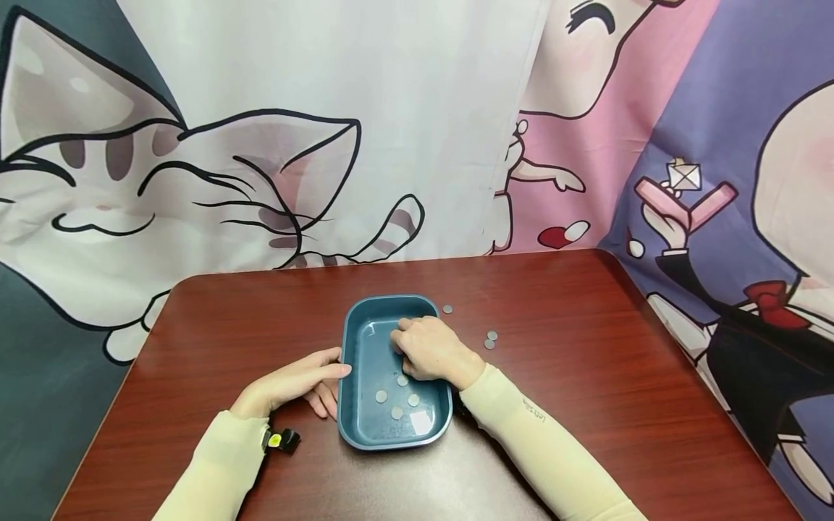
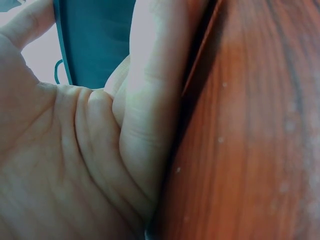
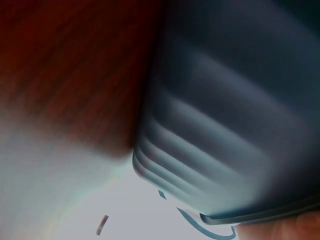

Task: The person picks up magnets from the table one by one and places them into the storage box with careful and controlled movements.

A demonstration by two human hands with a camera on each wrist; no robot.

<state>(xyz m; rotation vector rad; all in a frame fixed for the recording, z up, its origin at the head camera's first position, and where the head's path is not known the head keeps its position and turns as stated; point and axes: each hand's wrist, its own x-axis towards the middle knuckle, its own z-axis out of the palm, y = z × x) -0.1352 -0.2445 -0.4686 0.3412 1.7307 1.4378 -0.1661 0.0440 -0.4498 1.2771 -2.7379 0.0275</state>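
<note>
Blue tray (image 1: pixel 363 427) sits mid-desk, long side running away from the person, bare desk (image 1: pixel 554 434) reddish-brown wood grain. 4 small grey discs (image 1: pixel 397 413) visible on tray floor, near end, lying flat, loosely grouped, the farthest close to right hand. 3 more on desk past the tray's right side: 1 lone disc (image 1: pixel 447 309) just beside the far right corner, plus a pair of discs (image 1: pixel 491 340) farther right, edges touching or nearly so. Left hand (image 1: pixel 296 382) at tray's left wall, partly open: thumb tip over the rim, other fingers along the outer side, so it holds the tray edge; left wrist view shows the wall between thumb and fingers, little-finger side down by the desk. Right hand (image 1: pixel 430 351) reaches in over the right rim, fingers curled, knuckles up, above the tray's middle; fingertips hidden, can't tell whether it has hold of a disc. Right wrist view mostly the tray's outer wall, blurred, bit of finger at bottom right corner. Pale yellow sleeves (image 1: pixel 554 449) on both arms, dark lettering on right one. Small black device (image 1: pixel 284 441) with yellow-green spot at left wrist. Cartoon-print curtain (image 1: pixel 423 87) behind desk, cat at left.
</note>
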